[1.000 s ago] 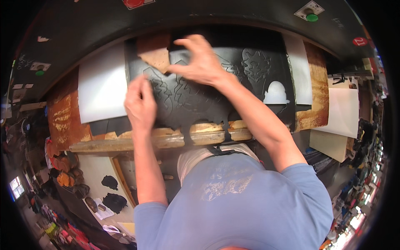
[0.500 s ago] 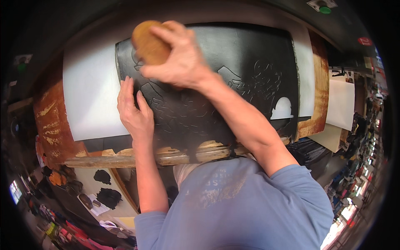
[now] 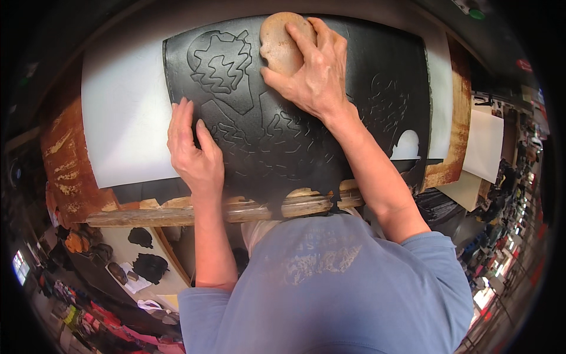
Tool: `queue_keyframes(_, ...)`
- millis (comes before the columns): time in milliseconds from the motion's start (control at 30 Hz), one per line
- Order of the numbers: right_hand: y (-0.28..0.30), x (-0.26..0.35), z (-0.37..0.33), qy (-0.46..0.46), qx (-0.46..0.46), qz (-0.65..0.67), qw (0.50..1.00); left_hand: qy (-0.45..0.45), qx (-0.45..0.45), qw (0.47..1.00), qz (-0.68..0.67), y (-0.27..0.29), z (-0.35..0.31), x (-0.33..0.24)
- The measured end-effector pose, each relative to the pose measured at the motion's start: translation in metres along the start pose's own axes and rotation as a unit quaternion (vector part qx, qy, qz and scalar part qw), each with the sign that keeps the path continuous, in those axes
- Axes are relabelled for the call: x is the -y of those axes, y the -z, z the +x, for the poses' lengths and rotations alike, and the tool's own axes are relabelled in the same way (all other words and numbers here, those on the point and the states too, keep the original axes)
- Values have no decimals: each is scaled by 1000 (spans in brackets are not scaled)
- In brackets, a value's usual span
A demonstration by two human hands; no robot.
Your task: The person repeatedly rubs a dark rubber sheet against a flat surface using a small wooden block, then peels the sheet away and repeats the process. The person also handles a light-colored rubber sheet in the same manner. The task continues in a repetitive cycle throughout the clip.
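A black leather-like sheet (image 3: 377, 53) lies in front of me, marked with several curved and zigzag cut outlines. At its far edge, my right hand (image 3: 321, 74) grips a rounded tan cutting die (image 3: 282, 46), which has a small notch on its left side. The die sits on or just over the sheet; its underside is hidden. My left hand (image 3: 197, 150) is at the sheet's left edge, fingers stretched and thumb apart, with nothing held. A fresh-looking cut outline (image 3: 219, 62) shows on the sheet between the left hand and the die.
Beneath the sheet is a white board (image 3: 121, 118) over a worn brown board (image 3: 62, 147). A rough, frayed front edge (image 3: 171, 216) runs before my body. Black cut pieces (image 3: 150, 267) lie on a lower surface at left. A dark machine part overhangs the far side.
My right hand has carried the cutting die rightward along the far edge, uncovering the cut outline at left. My left hand stays at the sheet's left edge.
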State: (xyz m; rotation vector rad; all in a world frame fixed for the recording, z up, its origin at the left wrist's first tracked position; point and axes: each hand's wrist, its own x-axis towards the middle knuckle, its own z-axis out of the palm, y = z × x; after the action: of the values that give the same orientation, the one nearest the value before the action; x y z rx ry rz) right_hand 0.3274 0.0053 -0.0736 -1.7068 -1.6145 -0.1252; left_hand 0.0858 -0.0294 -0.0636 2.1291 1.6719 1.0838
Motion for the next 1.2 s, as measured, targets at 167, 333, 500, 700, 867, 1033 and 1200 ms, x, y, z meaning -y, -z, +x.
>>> queue_keyframes(167,9,3,0,5,6,13,1000,-24,2,1000,0,2,-7,-1)
queue_keyframes(333,12,3,4,27,2,-20,999,-18,-4,999,-26,0,-8,1)
queue_keyframes(500,57,-37,8,-70,175,180,965,80,12,986,-149,21,-2,1)
queue_keyframes(700,167,-138,-48,-275,50,-168,945,267,80,955,-99,70,-12,-1)
queue_keyframes(867,227,-163,-117,-318,84,-309,892,243,106,964,1,69,-16,4)
queue_keyframes(1033,246,-153,-138,-473,97,-217,848,235,140,961,39,64,-14,8)
queue_keyframes(1200,263,-161,-143,-427,129,-125,886,187,117,975,18,65,-20,7)
